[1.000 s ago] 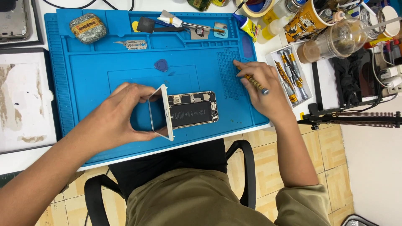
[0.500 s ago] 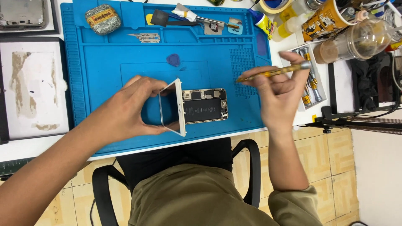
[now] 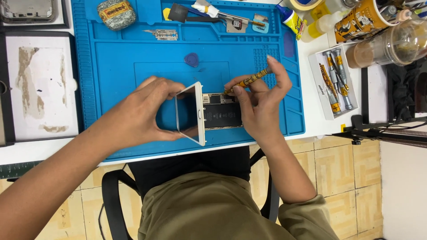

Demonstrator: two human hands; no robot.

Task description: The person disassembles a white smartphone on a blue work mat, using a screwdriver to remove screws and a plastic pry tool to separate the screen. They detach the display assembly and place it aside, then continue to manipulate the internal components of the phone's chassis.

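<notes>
Blue mat [image 3: 133, 53] covers the table, and the opened phone [image 3: 220, 116] lies near its front edge. Behind the phone sit a purple pick [image 3: 191, 59] and, farther back, a razor blade [image 3: 161, 34] and a brush [image 3: 187, 13]. Right of the mat stands a tray of screwdrivers [image 3: 336, 75]. Left hand [image 3: 142, 113] pinches the white screen [image 3: 190, 113], lifted upright beside the phone. Right hand [image 3: 260, 104] closes its grip on a yellow screwdriver [image 3: 249, 81], tip at the phone's upper edge.
</notes>
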